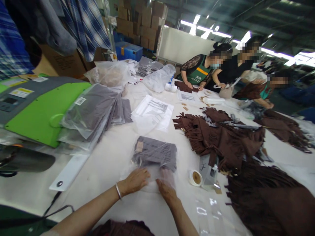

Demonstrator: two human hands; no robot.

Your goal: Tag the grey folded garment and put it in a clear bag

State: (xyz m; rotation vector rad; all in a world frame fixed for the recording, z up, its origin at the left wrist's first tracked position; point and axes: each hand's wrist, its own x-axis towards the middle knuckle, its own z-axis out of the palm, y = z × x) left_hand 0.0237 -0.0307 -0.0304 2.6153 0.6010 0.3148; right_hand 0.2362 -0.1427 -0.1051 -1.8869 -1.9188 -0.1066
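Note:
A folded grey garment with a tan tag lies inside a clear plastic bag on the table in front of me. My left hand, with a bangle at the wrist, is palm down at the bag's near left side, its fingers bent onto the film. At the near right, my right hand has its fingers beneath the clear film and its thumb outside, gripping the plastic. Part of the left fingers' grip is hidden from above.
Stacked bagged grey garments lean against a green machine at left. Brown fringed garments cover the right side. A tape roll and printed plastic bags lie nearby. Several co-workers, including a person in a green apron, work across the table.

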